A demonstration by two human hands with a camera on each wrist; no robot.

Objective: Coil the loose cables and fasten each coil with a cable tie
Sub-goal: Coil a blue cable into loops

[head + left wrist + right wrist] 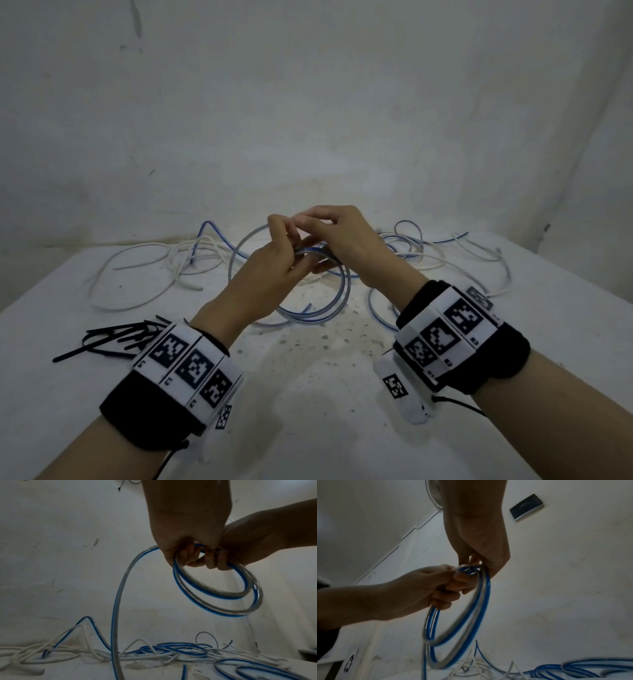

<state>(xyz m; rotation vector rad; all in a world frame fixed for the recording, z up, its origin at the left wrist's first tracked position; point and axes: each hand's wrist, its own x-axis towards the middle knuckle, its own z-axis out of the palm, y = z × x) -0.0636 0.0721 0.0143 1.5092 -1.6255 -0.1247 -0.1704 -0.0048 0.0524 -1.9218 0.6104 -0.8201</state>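
Both hands hold a blue-and-clear cable coil (337,301) of a few loops above the white table (308,394). My left hand (284,246) grips the coil's top from the left, fingers curled round the strands. My right hand (318,236) meets it from the right and pinches the same bundle. In the left wrist view the coil (223,601) hangs below the left hand (187,557), and a loose tail (118,601) drops to the table. In the right wrist view the coil (471,615) hangs under the right hand (479,565). Black cable ties (113,337) lie at the near left.
Loose white cables (144,270) sprawl across the far left of the table. More blue-and-clear cables (411,240) and white cables (486,260) tangle at the far right. A white wall (308,120) stands close behind the table.
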